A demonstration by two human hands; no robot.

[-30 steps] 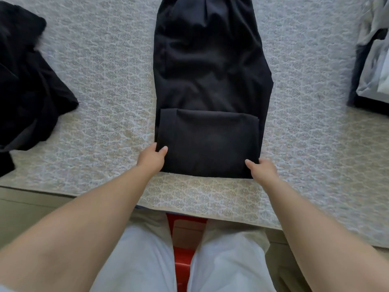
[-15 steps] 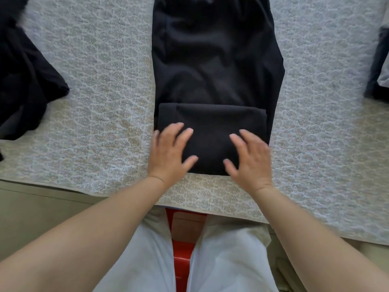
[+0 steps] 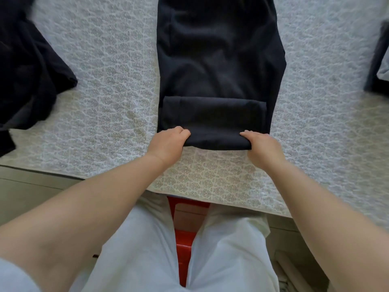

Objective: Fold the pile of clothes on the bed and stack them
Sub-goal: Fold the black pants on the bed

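Note:
A long black garment [image 3: 219,51] lies lengthwise on the patterned grey bedspread [image 3: 117,98], running away from me. Its near end is folded over into a thick band [image 3: 214,114]. My left hand [image 3: 168,142] grips the band's near left corner, thumb on top and fingers curled under. At the near right corner my right hand [image 3: 263,148] holds the band the same way. The near edge of the fold is lifted slightly off the bed.
A crumpled black garment [image 3: 29,72] lies at the left of the bed. Another dark and pale pile [image 3: 379,66] shows at the right edge. The bed's near edge runs just before my knees, with a red stool [image 3: 185,234] between my legs.
Both hands lay flat on top of the folded band half a second ago. They have slid back to its near corners and now grip it, and the band looks shorter and thicker.

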